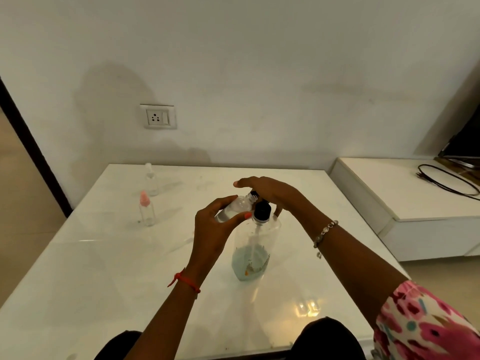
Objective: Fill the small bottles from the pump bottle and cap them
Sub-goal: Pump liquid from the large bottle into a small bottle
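Observation:
A clear pump bottle with a black pump top stands in the middle of the white table, a little pale liquid at its bottom. My right hand lies flat over the black pump head, palm down. My left hand holds a small clear bottle tilted, its open neck right at the pump's nozzle. Two more small bottles stand at the back left: one with a pink cap and one with a clear cap.
The table meets a white wall with a socket. A low white cabinet at the right carries a black cable and a dark screen. My knees show at the table's near edge.

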